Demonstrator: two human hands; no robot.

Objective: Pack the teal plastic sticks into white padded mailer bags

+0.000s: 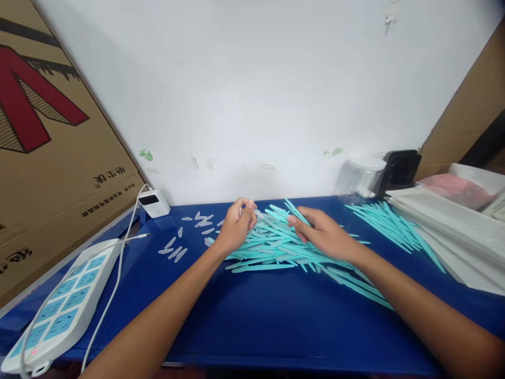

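A loose heap of slim teal plastic sticks (272, 242), shaped like eyebrow razors, lies across the middle of the blue table. Above its left side, my left hand (238, 225) is closed in a pinch, with a pale sliver showing at the fingers that looks like a small translucent plastic piece. My right hand (321, 234) grips a teal stick (294, 209) between thumb and fingers over the heap's right side; its tip points up and left. Several small translucent plastic pieces (204, 221) lie scattered left of my left hand.
More teal sticks (386, 223) lie at right beside white trays (465, 226). A clear jar (361, 181) and a black object (400, 171) stand by the wall. At left are a power strip (67, 300), a cable (118, 284), a white device (153, 203) and a cardboard box (59, 200).
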